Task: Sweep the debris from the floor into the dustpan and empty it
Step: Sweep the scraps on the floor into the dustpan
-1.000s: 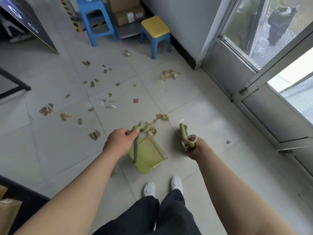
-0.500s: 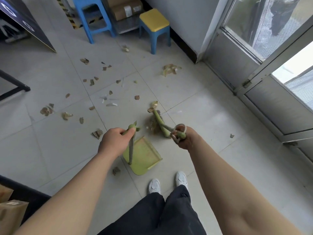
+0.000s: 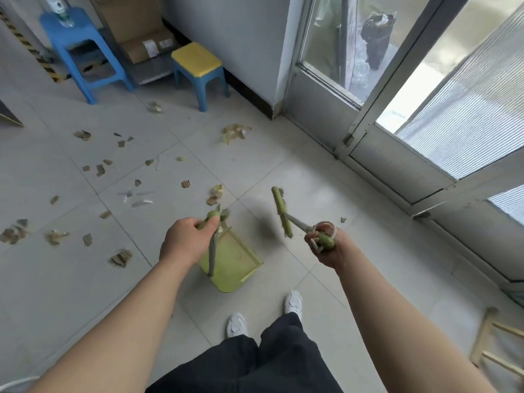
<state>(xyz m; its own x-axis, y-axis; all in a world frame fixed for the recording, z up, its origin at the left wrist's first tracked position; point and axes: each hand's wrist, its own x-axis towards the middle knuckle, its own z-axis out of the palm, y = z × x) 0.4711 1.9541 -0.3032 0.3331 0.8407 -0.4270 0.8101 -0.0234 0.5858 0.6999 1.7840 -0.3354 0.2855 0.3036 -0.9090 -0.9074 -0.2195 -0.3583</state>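
My left hand point(image 3: 185, 240) grips the top of the upright handle of a green dustpan point(image 3: 232, 262), whose tray rests on the grey tile floor in front of my feet. My right hand point(image 3: 326, 245) holds the green handle of a small broom point(image 3: 281, 211); its head is lifted to the right of the pan's mouth. Brown cardboard scraps point(image 3: 122, 258) and paper bits lie scattered over the tiles to the left and ahead. Two pieces point(image 3: 215, 194) lie just beyond the pan.
A yellow-topped blue stool point(image 3: 198, 69) and a taller blue stool point(image 3: 76, 49) stand at the back by cardboard boxes point(image 3: 136, 32). A glass door point(image 3: 397, 103) and its metal frame run along the right. A wooden frame point(image 3: 493, 347) lies at lower right.
The broom head swung from the pan's mouth out to the right and lifted. The dustpan stayed put in my left hand. My view tilted up slightly.
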